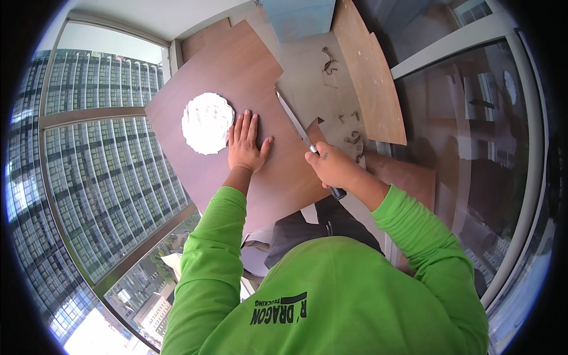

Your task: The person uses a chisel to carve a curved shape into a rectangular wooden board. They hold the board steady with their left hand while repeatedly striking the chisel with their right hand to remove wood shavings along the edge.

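Observation:
My left hand (246, 145) lies flat on a large brown sheet (236, 68), fingers stretched out and thumb apart. Its fingertips come close to the right rim of a bright white round piece with an uneven edge (207, 123); whether they touch cannot be made out. In my right hand (336, 167) is a long knife (294, 120), its dark handle wrapped by my fingers. The narrow blade points away from me, along the sheet's right edge. Beside the blade, a small brown flap (317, 125) stands up at that edge.
Thin curled dark scraps (355, 139) lie on the pale floor to the right. Beyond them leans a wooden board (373, 83). A light blue panel (299, 18) stands at the far end. Windows (100, 118) run along the left, and a glass door (491, 118) along the right.

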Motion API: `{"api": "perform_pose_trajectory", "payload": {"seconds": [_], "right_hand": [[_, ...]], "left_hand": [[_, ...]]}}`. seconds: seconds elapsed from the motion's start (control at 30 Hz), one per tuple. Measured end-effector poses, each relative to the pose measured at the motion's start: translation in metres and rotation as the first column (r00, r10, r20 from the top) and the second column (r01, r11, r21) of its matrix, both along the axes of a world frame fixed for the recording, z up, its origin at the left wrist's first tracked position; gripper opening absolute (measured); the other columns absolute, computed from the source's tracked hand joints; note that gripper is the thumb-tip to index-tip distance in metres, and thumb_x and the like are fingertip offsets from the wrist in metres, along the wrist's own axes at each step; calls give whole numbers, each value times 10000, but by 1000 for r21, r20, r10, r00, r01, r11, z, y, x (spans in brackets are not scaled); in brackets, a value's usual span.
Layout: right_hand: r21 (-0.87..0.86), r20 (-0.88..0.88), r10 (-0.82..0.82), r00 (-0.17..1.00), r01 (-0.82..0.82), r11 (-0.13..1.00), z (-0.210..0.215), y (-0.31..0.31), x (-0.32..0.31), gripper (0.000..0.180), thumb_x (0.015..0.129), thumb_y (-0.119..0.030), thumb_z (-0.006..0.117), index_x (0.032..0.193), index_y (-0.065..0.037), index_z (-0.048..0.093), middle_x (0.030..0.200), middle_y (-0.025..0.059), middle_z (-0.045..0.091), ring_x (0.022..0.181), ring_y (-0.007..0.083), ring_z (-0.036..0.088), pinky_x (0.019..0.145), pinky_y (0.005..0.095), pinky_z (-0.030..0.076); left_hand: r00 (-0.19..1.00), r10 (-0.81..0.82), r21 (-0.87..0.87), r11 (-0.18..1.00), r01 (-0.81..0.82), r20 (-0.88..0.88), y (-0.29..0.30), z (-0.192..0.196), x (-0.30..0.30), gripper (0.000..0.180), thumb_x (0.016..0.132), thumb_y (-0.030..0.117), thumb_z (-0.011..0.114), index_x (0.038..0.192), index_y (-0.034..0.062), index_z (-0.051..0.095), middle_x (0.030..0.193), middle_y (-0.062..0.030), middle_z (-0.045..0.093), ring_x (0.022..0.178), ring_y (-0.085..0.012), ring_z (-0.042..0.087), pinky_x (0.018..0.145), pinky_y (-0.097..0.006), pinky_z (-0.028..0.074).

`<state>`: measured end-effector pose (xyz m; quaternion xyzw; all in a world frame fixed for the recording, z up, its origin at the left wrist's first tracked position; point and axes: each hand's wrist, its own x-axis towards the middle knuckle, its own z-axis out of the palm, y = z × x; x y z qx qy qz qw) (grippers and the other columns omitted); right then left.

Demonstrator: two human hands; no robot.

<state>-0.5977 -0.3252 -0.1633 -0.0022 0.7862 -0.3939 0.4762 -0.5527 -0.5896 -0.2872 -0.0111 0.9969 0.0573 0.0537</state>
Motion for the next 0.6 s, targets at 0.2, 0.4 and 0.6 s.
{"api": "perform_pose_trajectory", "payload": {"seconds": [0.2, 0.4, 0.6], "right_hand": [[270, -337, 332, 881, -248, 931, -64, -23, 2, 372, 1077, -283, 490, 1100, 84, 545, 728, 157, 644, 527, 254, 664, 548, 412, 548], [291, 58, 233, 971, -240, 926, 11, -56, -26, 377, 1055, -256, 499, 1120, 106, 583, 814, 231, 700, 584, 314, 701, 555, 435, 568], [377, -66, 441, 895, -387, 842, -28, -47, -10, 378, 1070, -281, 489, 1099, 88, 565, 741, 173, 661, 553, 274, 682, 532, 408, 554]], "left_hand": [[1000, 19, 90, 996, -18, -6, 8, 1, -8, 794, 992, 595, 497, 1641, 179, 308, 1728, -34, 234, 1594, -238, 187, 1297, -463, 145], [999, 50, 137, 989, -48, -9, -5, -1, 2, 783, 996, 599, 485, 1635, 175, 327, 1726, -39, 241, 1594, -236, 192, 1295, -469, 147], [1000, 11, 182, 983, -7, -23, -1, 1, -7, 774, 1003, 588, 476, 1632, 162, 328, 1727, -48, 234, 1594, -238, 188, 1293, -480, 146]]}}
